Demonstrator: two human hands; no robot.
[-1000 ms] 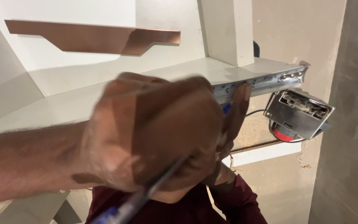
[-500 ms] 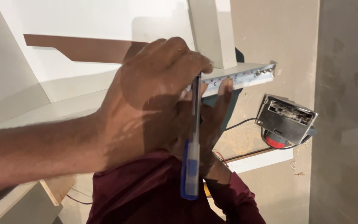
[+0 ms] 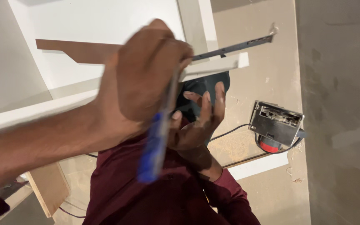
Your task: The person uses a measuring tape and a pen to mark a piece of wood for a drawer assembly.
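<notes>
My left hand (image 3: 146,83) reaches in from the left, shut on a blue-handled screwdriver (image 3: 153,146) whose shaft runs up toward the edge of a white cabinet panel (image 3: 213,66). A dark metal drawer slide (image 3: 230,48) lies along that panel's edge, just right of my knuckles. My right hand (image 3: 196,123), in a maroon sleeve, comes up from below with its fingers spread and nothing in it, just under the panel. The screwdriver's tip is hidden behind my left hand.
A jigsaw (image 3: 276,124) with a red body and black cable lies on a board on the dusty floor at the right. A brown wooden strip (image 3: 76,49) is on the white cabinet back. A plywood offcut (image 3: 48,187) leans at lower left.
My left hand has swung the screwdriver upright and moved up and right along the panel. My right hand has come out from behind it, fingers spread.
</notes>
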